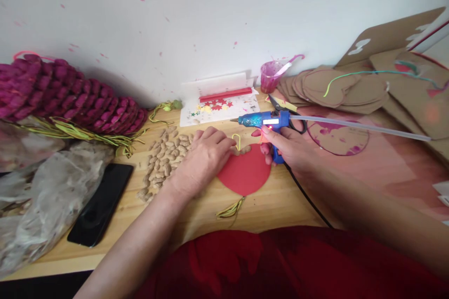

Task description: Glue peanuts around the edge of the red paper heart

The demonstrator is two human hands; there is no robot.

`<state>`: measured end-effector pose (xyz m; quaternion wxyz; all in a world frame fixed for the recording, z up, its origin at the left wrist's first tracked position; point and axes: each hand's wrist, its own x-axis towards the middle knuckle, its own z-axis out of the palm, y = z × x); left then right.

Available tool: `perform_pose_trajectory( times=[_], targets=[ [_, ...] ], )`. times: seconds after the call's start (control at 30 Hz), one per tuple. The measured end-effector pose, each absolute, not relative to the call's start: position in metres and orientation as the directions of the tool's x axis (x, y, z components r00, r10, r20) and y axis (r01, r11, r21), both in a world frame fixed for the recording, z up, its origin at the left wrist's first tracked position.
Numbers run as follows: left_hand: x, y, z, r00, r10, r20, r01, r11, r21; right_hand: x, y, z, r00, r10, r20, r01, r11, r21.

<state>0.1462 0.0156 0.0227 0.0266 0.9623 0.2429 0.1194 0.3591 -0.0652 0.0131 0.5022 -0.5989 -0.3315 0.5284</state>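
My right hand (280,145) grips a blue hot glue gun (268,120), with its nozzle pointing left and a long clear glue stick (365,127) out of its back. A red light glows on its body. Below it lies a red heart-shaped piece (244,173) with a yellow loop (236,141) at the top and a yellow-green tassel (229,210) at the bottom tip. A few peanuts (243,149) sit along the heart's upper edge. My left hand (212,152) rests over the heart's upper left, fingers bent together; what they pinch is hidden.
Loose peanuts (164,159) lie left of the heart. Further left are a black phone (101,205), a plastic bag (63,196) and stacked magenta pieces (70,93). Behind are paper with stars (217,105), a stained cup (270,77) and scissors (277,104). Cardboard shapes (326,86) pile right.
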Motion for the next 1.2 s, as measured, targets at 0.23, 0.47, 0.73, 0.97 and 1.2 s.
perform_pose_trajectory(
  times=[0.23,0.47,0.73,0.97,1.2],
  targets=[
    [0.135,0.023,0.011,0.775,0.544,0.323,0.458,-0.834,0.307,0.359,-0.066,0.013,0.211,0.929,-0.304,-0.131,-0.281,-0.951],
    [0.145,0.013,0.005,0.783,0.56,0.27,0.391,-0.781,0.487,0.358,-0.066,0.014,0.221,0.926,-0.307,-0.126,-0.285,-0.95],
    [0.146,0.014,0.003,0.776,0.586,0.235,0.43,-0.763,0.482,0.36,-0.063,0.009,0.194,0.934,-0.299,-0.121,-0.28,-0.952],
    [0.145,0.013,0.002,0.775,0.584,0.241,0.429,-0.767,0.477,0.361,-0.062,0.008,0.194,0.937,-0.29,-0.124,-0.27,-0.955],
    [0.138,0.018,0.008,0.665,0.672,0.326,0.48,-0.719,0.503,0.362,-0.061,0.007,0.19,0.937,-0.292,-0.129,-0.271,-0.954]
  ],
)
